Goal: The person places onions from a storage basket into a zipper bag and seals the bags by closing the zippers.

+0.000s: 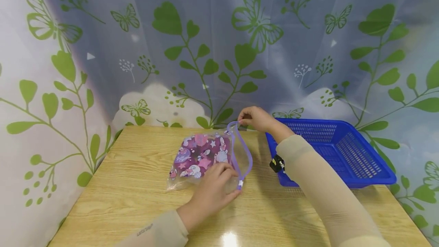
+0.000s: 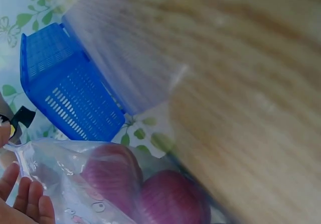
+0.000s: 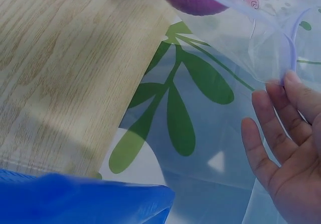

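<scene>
A clear zipper bag [image 1: 202, 155] with a pink cartoon print lies on the table, its purple zip edge [image 1: 249, 151] spread into a loop. Through the plastic, the left wrist view shows red onions [image 2: 173, 199]. Thumb and fingertips of my right hand [image 1: 257, 119] pinch the far end of the zip edge; its other fingers are loosely bent in the right wrist view. My left hand [image 1: 214, 188] rests on the near side of the bag, fingers relaxed, the thumb beside the white slider [image 1: 241, 183].
A blue plastic basket [image 1: 343, 178] with slotted walls stands at the right of the wooden table [image 1: 130, 193], behind my right forearm. A curtain [image 1: 205, 68] printed with leaves and butterflies hangs along the back and sides.
</scene>
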`<state>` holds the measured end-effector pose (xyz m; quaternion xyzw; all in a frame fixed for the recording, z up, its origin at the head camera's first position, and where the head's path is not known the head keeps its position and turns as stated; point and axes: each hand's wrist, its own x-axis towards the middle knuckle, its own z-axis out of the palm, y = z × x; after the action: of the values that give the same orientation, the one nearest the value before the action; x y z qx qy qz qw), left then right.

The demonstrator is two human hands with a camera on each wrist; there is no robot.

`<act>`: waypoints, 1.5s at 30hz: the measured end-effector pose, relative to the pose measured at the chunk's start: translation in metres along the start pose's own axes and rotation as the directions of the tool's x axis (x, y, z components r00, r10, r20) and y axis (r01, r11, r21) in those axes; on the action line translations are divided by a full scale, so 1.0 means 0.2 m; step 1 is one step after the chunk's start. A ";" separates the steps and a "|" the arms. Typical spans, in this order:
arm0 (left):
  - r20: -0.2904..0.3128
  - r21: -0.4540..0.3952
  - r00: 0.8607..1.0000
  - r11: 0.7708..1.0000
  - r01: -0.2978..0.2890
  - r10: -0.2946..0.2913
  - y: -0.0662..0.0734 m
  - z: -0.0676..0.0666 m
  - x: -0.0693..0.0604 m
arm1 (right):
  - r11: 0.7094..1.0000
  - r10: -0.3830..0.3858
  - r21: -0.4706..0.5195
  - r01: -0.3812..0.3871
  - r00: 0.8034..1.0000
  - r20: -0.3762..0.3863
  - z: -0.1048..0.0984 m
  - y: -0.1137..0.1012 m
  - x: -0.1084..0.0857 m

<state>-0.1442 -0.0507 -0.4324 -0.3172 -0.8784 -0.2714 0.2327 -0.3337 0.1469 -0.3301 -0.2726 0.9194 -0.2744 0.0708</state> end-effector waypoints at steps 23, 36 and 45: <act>0.017 -0.207 0.991 0.969 0.135 -0.134 -0.12 -0.11 -0.02 | 0.999 -0.046 -0.021 0.046 0.999 0.012 -0.04 0.09 -0.04; -0.037 -0.138 0.961 0.954 0.266 -0.273 -0.28 -0.27 -0.02 | 0.999 -0.047 -0.018 0.047 0.999 -0.011 -0.09 0.13 -0.13; -0.043 -0.102 0.957 0.954 0.281 -0.286 -0.38 -0.35 0.01 | 0.999 -0.045 -0.022 0.045 0.999 -0.019 -0.14 0.17 -0.20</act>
<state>-0.1815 -0.1425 -0.4034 -0.1907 -0.8940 -0.3522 0.2010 -0.3225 0.2053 -0.3264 -0.2913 0.9167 -0.2684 0.0529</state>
